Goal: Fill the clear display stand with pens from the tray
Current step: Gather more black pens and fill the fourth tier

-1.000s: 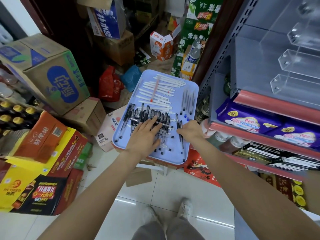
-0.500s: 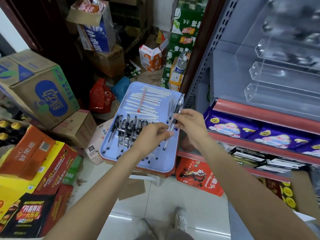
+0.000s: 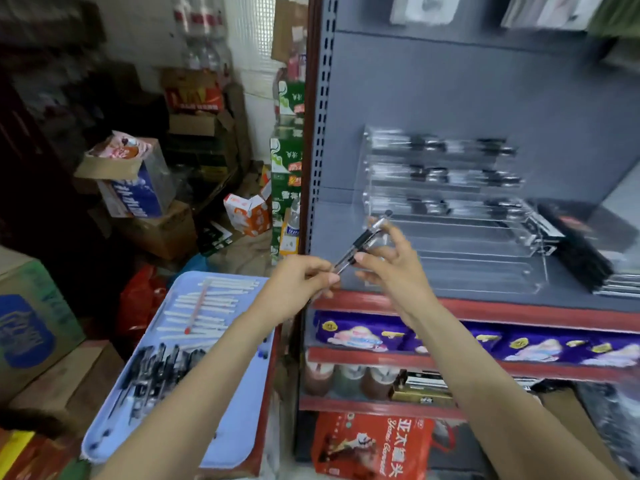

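Both my hands hold a small bunch of clear pens with black caps (image 3: 365,242) in the air in front of the shelf. My left hand (image 3: 298,285) pinches the lower tips; my right hand (image 3: 391,261) grips the upper part. The clear display stand (image 3: 460,244) sits on the grey shelf just behind my right hand; its upper tiers hold black-capped pens, the lower tiers look bare. The light blue tray (image 3: 239,420) lies at the lower left with white pens (image 3: 204,306) at its far end and black pens (image 3: 162,368) nearer me.
Red shelf edges (image 3: 485,308) run below the stand, with purple packets (image 3: 360,336) and bottles under them. A black box (image 3: 581,244) lies right of the stand. Cardboard boxes (image 3: 138,188) and drink cartons crowd the floor to the left.
Both hands left the tray and rose to the right with pens, up to the front of the clear stand. The view swung up toward the shelf.
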Action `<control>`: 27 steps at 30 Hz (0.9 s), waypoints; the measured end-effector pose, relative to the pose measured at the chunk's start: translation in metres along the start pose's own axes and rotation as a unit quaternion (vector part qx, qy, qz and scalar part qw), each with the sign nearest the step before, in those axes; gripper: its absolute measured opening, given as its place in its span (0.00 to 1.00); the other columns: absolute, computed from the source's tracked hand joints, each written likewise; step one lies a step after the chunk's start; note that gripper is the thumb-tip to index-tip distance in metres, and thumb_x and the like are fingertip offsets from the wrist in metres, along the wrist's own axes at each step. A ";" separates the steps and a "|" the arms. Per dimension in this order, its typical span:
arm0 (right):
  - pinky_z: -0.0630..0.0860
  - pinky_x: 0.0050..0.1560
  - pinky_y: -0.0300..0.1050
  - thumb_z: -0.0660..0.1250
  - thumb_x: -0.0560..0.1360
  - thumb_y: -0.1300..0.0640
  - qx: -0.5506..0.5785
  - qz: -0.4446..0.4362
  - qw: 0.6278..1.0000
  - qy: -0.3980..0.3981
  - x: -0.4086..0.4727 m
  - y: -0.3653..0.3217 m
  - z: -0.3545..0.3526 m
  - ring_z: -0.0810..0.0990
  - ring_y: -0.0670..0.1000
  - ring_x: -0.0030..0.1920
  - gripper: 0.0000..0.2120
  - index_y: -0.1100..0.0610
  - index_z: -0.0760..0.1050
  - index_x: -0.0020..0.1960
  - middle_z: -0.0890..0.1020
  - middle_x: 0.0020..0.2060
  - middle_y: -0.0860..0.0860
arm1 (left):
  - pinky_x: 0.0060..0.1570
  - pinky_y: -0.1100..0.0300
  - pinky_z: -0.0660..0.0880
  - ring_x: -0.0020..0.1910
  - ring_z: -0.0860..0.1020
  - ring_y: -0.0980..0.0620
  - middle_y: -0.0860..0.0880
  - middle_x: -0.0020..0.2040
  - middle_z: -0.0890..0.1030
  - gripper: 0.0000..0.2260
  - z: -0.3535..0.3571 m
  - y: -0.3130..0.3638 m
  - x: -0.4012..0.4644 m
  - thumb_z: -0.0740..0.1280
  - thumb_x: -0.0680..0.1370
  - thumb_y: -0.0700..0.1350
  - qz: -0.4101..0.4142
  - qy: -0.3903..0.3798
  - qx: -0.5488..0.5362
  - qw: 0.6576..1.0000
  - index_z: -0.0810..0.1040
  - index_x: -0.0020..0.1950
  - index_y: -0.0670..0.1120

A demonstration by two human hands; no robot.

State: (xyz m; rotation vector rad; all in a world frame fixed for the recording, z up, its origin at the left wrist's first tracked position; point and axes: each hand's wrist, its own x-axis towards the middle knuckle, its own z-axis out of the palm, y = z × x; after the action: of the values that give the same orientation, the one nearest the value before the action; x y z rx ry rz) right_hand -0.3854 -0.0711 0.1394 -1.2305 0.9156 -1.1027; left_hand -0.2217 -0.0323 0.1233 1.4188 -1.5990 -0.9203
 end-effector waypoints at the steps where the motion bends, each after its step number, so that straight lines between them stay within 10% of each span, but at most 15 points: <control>1: 0.77 0.37 0.37 0.66 0.73 0.69 -0.003 -0.012 1.000 0.000 0.005 -0.008 -0.017 0.82 0.48 0.39 0.19 0.48 0.72 0.56 0.81 0.41 0.52 | 0.36 0.68 0.72 0.31 0.78 0.61 0.47 0.33 0.80 0.06 0.008 0.009 0.012 0.66 0.77 0.39 0.012 0.008 0.014 1.000 0.80 0.45 0.37; 7: 0.79 0.40 0.36 0.67 0.74 0.67 -0.037 -0.065 0.997 -0.005 0.044 -0.048 -0.117 0.85 0.49 0.37 0.08 0.55 0.76 0.44 0.83 0.38 0.54 | 0.50 0.50 0.77 0.41 0.80 0.48 0.47 0.38 0.82 0.06 0.056 0.052 0.082 0.66 0.77 0.43 0.065 0.074 0.072 0.992 0.82 0.48 0.43; 13: 0.79 0.40 0.35 0.66 0.74 0.67 0.042 -0.106 0.990 0.084 0.080 -0.067 -0.197 0.84 0.47 0.36 0.07 0.56 0.75 0.44 0.80 0.39 0.57 | 0.42 0.73 0.70 0.41 0.77 0.57 0.57 0.40 0.78 0.09 0.082 0.078 0.124 0.66 0.77 0.41 0.084 0.241 0.156 0.954 0.80 0.56 0.48; 27: 0.80 0.47 0.36 0.64 0.76 0.64 0.081 -0.109 0.985 0.107 0.121 -0.079 -0.225 0.84 0.47 0.40 0.03 0.58 0.74 0.44 0.80 0.40 0.54 | 0.51 0.51 0.74 0.51 0.76 0.46 0.46 0.46 0.82 0.06 0.078 0.073 0.187 0.64 0.78 0.42 0.008 0.208 0.381 0.901 0.80 0.50 0.47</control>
State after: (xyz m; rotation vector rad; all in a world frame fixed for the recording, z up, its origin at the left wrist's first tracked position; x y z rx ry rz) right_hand -0.5826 -0.2432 0.1925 -1.1109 0.8444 -1.4779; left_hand -0.3338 -0.2095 0.1733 1.9482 -1.6886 0.0877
